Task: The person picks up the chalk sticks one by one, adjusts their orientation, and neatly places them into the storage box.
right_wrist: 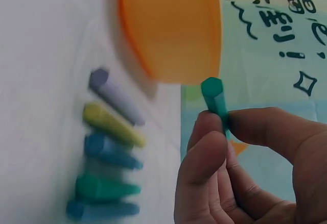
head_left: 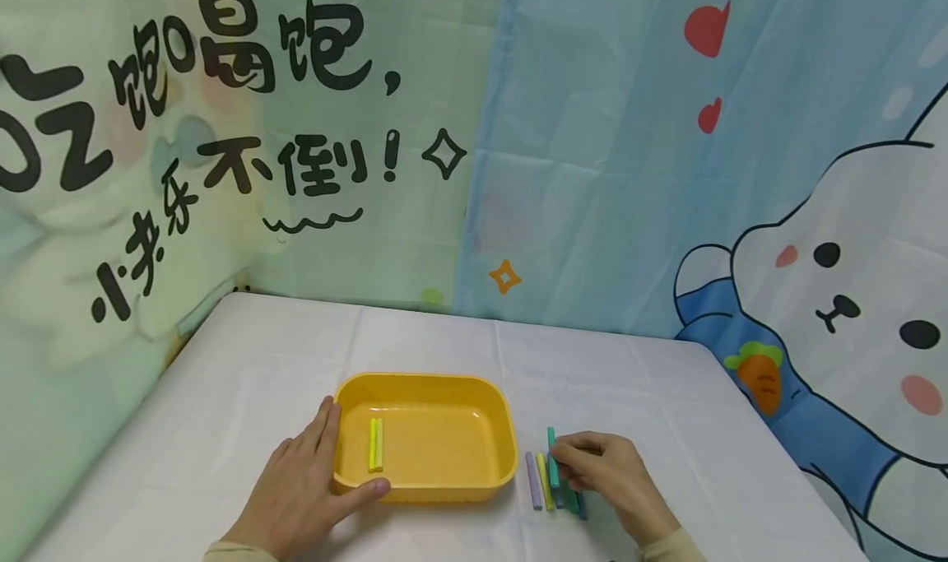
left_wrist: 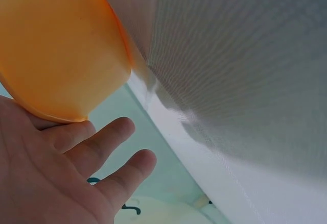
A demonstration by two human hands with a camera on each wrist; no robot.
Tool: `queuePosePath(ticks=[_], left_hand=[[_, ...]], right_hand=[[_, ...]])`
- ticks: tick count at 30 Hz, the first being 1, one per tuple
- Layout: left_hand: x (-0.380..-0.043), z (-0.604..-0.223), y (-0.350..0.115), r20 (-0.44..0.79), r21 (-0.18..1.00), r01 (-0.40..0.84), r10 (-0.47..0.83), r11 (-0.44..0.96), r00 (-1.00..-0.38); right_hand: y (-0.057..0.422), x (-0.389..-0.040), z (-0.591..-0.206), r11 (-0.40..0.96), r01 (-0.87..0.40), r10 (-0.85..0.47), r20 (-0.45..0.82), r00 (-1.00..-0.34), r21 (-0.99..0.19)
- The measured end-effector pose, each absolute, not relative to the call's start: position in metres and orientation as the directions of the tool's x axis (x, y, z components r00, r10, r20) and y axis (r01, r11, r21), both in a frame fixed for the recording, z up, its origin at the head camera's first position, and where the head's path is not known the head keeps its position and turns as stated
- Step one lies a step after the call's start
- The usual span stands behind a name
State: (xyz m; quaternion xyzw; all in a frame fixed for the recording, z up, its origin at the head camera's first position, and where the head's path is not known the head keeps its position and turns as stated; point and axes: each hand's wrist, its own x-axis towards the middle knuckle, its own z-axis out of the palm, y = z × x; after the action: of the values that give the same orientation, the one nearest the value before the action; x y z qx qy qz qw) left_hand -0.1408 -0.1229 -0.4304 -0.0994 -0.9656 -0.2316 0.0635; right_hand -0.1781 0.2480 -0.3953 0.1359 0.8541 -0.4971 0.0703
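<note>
A yellow plastic tray (head_left: 437, 438) sits on the white-covered table with two yellow-green crayons (head_left: 376, 445) side by side at its left. My left hand (head_left: 299, 471) rests against the tray's left side, thumb along the front rim and fingers fairly straight. In the left wrist view, the fingers (left_wrist: 104, 147) spread beside the tray wall (left_wrist: 66, 45). Between thumb and fingertips, my right hand (head_left: 611, 476) pinches a green six-sided crayon (right_wrist: 213, 94), held above the row of crayons right of the tray.
The row holds a purple crayon (right_wrist: 115, 94), a yellow one (right_wrist: 112, 124), a blue one (right_wrist: 110, 150), a green one (right_wrist: 104, 188) and another blue one (right_wrist: 102, 209). Behind the table (head_left: 415, 340) hangs a printed curtain (head_left: 578, 175) with a bear figure.
</note>
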Motion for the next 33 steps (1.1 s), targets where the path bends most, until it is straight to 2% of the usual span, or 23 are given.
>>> queuePosePath(ticks=[8,16,23,33], left_hand=[[-0.14,-0.433,-0.122,0.171,0.443,0.216,0.154,0.87,-0.973],[-0.142,-0.431,-0.123,0.143,0.444,0.21,0.163,0.871,-0.976],[-0.143,-0.433,-0.123,0.17,0.444,0.222,0.162,0.868,-0.972],[-0.142,-0.436,-0.122,0.181,0.445,0.221,0.154,0.868,-0.971]], right_hand=[[0.224,-0.18,-0.384,0.365,0.241,0.089,-0.224,-0.971,-0.899],[0.199,-0.187,-0.37,0.355,0.198,0.02,-0.204,-0.979,-0.914],[0.187,-0.192,-0.368,0.335,0.15,-0.04,-0.173,-0.984,-0.93],[0.172,-0.194,-0.371,0.315,0.148,-0.086,-0.184,-0.979,-0.937]])
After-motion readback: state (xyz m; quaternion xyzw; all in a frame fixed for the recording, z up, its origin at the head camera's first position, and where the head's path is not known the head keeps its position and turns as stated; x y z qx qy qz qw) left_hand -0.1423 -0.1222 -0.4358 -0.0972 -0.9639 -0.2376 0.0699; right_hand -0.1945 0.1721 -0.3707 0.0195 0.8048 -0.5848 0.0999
